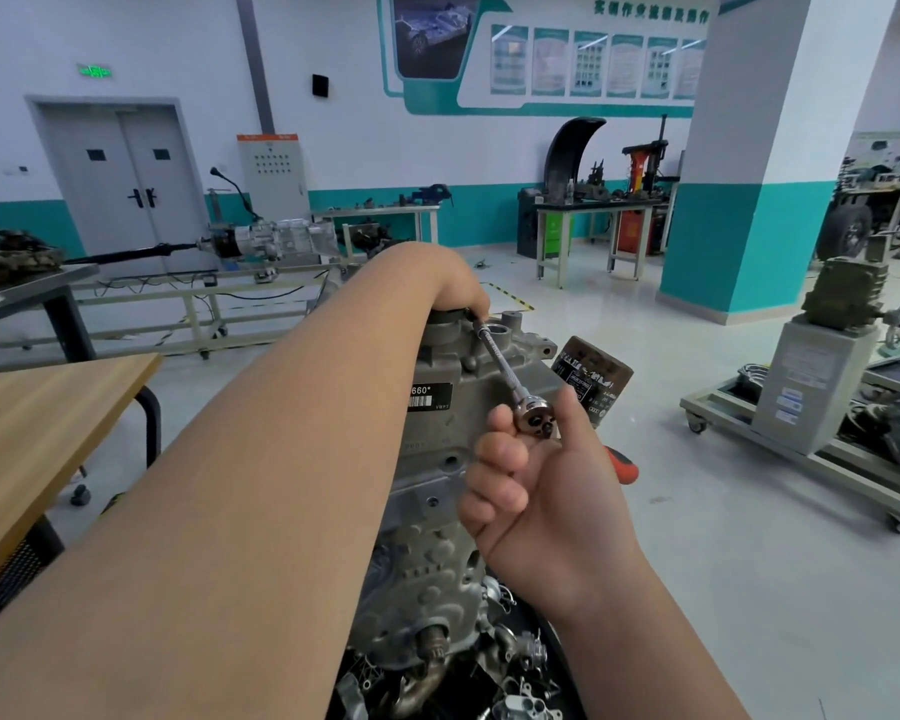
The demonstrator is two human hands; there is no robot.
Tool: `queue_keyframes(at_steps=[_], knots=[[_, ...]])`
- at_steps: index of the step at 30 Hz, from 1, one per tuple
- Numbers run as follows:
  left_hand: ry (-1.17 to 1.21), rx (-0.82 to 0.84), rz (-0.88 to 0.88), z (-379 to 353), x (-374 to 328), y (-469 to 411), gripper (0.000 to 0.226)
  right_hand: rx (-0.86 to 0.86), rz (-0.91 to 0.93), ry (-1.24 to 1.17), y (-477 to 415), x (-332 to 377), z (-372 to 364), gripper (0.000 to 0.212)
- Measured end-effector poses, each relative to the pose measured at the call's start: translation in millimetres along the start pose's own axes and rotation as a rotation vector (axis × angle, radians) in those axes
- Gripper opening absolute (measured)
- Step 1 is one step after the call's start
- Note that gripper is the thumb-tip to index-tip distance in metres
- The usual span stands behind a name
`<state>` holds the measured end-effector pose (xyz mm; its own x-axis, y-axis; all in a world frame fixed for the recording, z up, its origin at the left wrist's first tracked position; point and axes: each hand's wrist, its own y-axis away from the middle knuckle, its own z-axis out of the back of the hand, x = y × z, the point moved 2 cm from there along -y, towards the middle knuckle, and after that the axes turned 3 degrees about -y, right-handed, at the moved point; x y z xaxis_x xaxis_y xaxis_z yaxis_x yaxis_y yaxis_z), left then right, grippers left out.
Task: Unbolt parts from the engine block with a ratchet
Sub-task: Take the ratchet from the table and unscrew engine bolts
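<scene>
A grey cast engine block (pixel 440 511) stands upright in the middle, with a black barcode label on its side. My right hand (pixel 541 491) grips the ratchet at its round head (pixel 536 415); the red handle end (pixel 625 467) sticks out behind my thumb. A knurled steel extension bar (pixel 500 358) runs from the head up and left to the top of the block. There my left hand (pixel 458 285) reaches over the block and holds the far end of the bar; the socket and bolt are hidden under its fingers. A dark oil filter (pixel 591 381) juts from the block's right side.
A wooden table (pixel 37 433) stands at my left. Loose metal engine parts (pixel 515 683) lie at the block's foot. A wheeled stand with a green gearbox (pixel 822 402) stands at the right, workbenches (pixel 598 220) and a drivetrain rig (pixel 261 241) behind, a teal pillar (pixel 749 200) further right.
</scene>
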<state>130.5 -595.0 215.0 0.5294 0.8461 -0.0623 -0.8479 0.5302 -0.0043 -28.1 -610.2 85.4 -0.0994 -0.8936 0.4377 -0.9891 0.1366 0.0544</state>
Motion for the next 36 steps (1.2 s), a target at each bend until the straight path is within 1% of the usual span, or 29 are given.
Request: queue_keyframes(at_steps=[3,5,7,9,11,14,19,21,24,26,28,30,32,36], knots=[[-0.015,-0.001,-0.005,0,0,2,0.054,0.089,-0.044,-0.15,5,4,-6,0.059],[-0.017,0.012,-0.006,0,-1,2,0.055,0.064,-0.02,-0.093,5,9,-8,0.057],[-0.016,0.024,0.003,1,-1,1,0.054,-0.014,0.026,0.095,4,15,-7,0.055],[-0.016,0.04,0.008,1,-1,-1,0.05,-0.079,0.084,0.354,2,22,-6,0.056],[-0.021,0.064,0.02,1,-2,-2,0.044,-0.108,0.135,0.614,2,27,-5,0.056],[-0.04,0.097,0.032,2,-3,-1,0.045,-0.141,0.189,0.925,5,34,-5,0.057],[-0.075,0.089,0.023,4,-5,-1,0.04,-0.205,0.267,1.304,9,39,-9,0.055],[-0.066,0.084,0.026,3,-3,-1,0.038,-0.231,0.298,1.432,10,40,-13,0.061],[-0.046,0.08,0.028,3,-3,-2,0.037,-0.299,0.407,1.677,11,39,-18,0.071],[-0.032,0.073,0.027,2,-3,-3,0.037,-0.383,0.501,1.852,12,39,-20,0.067],[-0.027,0.064,0.019,1,-2,-3,0.037,-0.445,0.584,1.972,13,38,-22,0.06],[-0.02,0.054,0.007,1,-2,-2,0.036,-0.466,0.621,1.975,11,38,-19,0.059],[-0.001,0.037,0.0,0,-1,1,0.037,-0.411,0.568,1.815,6,40,-12,0.06],[0.059,-0.004,-0.006,-2,2,7,0.051,-0.272,0.292,1.133,1,33,-4,0.053]])
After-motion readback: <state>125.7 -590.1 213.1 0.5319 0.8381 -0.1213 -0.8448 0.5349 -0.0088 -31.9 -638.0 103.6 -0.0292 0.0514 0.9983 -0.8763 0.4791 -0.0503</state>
